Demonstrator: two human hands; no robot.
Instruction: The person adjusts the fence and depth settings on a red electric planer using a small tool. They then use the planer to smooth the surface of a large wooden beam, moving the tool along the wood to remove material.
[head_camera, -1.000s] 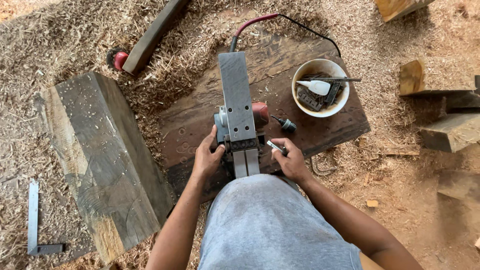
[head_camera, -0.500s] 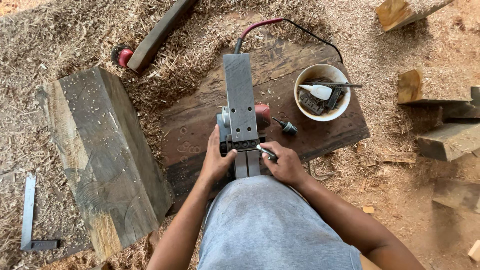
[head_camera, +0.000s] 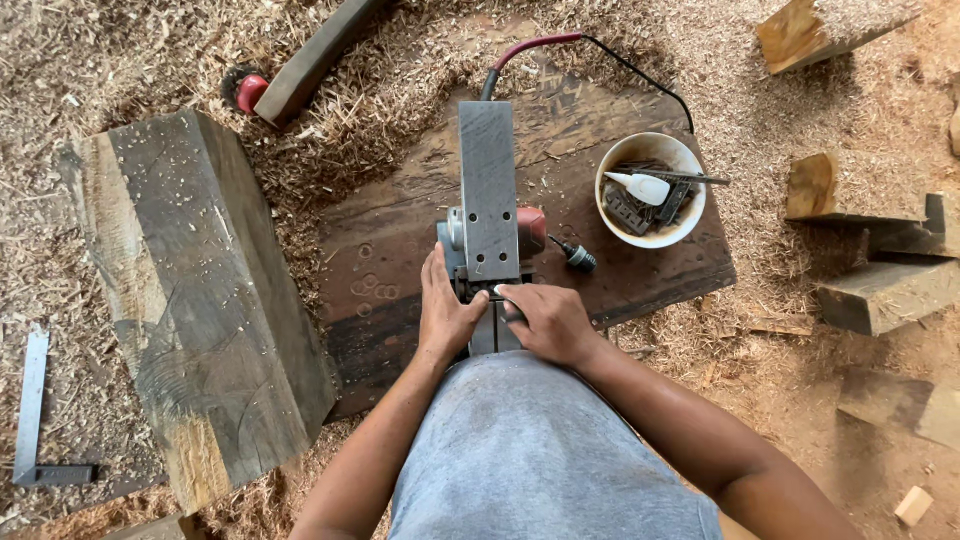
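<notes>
An electric planer (head_camera: 488, 190) lies upside down on a dark wooden board (head_camera: 610, 290), its grey metal sole facing up and its red cable running off at the top. My left hand (head_camera: 444, 312) grips the planer's left side near the blade slot. My right hand (head_camera: 545, 320) rests on the near end of the sole, fingers curled over the slot. A small tool seen in it earlier is hidden now. A small dark bit (head_camera: 578, 258) lies on the board just right of the planer.
A white bowl (head_camera: 612, 160) with dark metal parts, a white nozzle and a thin tool stands right of the planer. A big timber block (head_camera: 200, 300) lies left, a metal square (head_camera: 35, 420) far left, wood offcuts (head_camera: 880, 290) right. Sawdust covers the ground.
My right hand has moved left onto the planer's near end, closing over the slot. The small tool it held is out of sight. My left hand stays on the planer's side.
</notes>
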